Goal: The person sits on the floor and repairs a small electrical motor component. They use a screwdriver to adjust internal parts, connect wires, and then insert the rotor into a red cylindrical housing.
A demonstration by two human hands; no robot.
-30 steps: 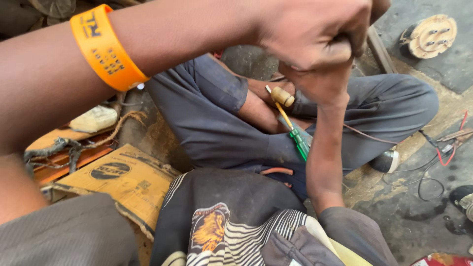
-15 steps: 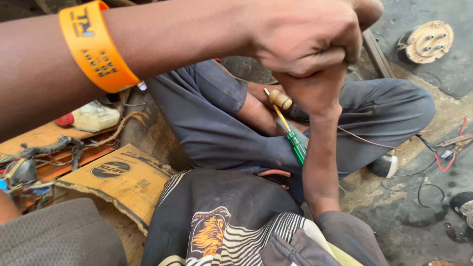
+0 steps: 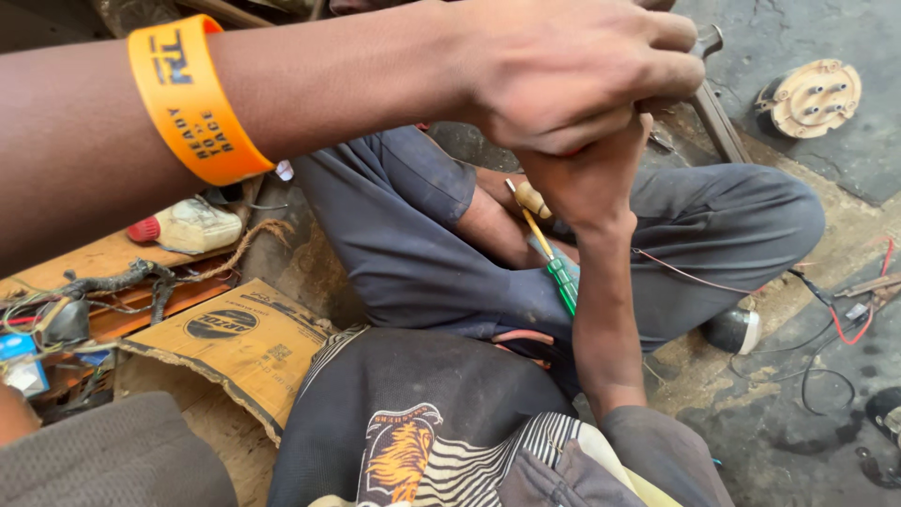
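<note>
Near the top centre, the left hand (image 3: 572, 70) curls tight over the right hand (image 3: 591, 178); what they grip is hidden. Just below, a co-worker's hand (image 3: 502, 221) holds a green-handled screwdriver (image 3: 554, 263).

- A screwdriver (image 3: 554, 268) with a thin yellow shaft and green handle slants down to the right, below the clasped hands and across a seated person's grey trousers.
- A small tan knob (image 3: 531, 199) sits at its upper end.

Glossy orange rubbery wristband (image 3: 192, 99), matt torn cardboard (image 3: 246, 343), perhaps plastic-handled green screwdriver (image 3: 561, 282)
</note>
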